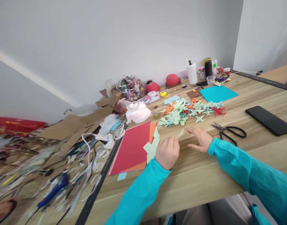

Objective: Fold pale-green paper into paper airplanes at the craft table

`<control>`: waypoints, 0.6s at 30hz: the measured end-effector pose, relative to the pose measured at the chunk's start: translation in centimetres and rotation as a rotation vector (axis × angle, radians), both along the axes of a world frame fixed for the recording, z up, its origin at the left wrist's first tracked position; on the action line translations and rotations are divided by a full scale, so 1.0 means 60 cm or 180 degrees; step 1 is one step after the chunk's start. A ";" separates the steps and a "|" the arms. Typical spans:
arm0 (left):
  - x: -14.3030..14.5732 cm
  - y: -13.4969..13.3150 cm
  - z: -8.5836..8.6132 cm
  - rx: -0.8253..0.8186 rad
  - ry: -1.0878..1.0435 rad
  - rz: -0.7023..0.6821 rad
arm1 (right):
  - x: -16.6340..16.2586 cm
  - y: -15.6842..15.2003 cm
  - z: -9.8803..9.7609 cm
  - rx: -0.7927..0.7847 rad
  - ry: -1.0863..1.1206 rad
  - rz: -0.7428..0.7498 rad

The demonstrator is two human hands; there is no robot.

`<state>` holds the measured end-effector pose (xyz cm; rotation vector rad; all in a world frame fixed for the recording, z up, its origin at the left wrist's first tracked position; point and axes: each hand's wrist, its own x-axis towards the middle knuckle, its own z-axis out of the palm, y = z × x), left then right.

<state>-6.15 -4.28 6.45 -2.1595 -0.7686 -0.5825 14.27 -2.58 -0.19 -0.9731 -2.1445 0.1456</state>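
Observation:
My left hand is closed, its fingertips at a small, blurred strip of pale green paper. Facing it, my right hand is open with the fingers apart over the wooden table. Pale green cut paper shapes lie by my left wrist, partly on red sheets with orange ones beneath. Beyond both hands spreads a pile of folded paper stars, mostly pale green with some orange, blue and red. Black-handled scissors rest open beside my right sleeve.
A black phone lies at the right, a blue sheet farther back. Bottles, including a white one, line the back. Left are cardboard, cables, a blue-handled tool and another person's hand.

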 end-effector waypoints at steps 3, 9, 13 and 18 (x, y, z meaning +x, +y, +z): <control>0.032 0.000 -0.026 -0.0090 -0.0131 -0.0230 | -0.011 -0.004 0.003 0.0239 0.0164 -0.0049; 0.036 0.011 -0.044 -0.0512 -0.0326 -0.0596 | -0.003 0.011 -0.003 0.0713 0.0081 -0.0195; 0.022 0.020 -0.063 -0.0855 -0.0710 -0.0461 | 0.009 0.018 0.000 0.0820 0.0295 -0.0376; -0.005 0.039 -0.091 -0.0853 -0.1091 -0.0474 | 0.017 0.016 0.007 0.0792 0.0700 -0.0526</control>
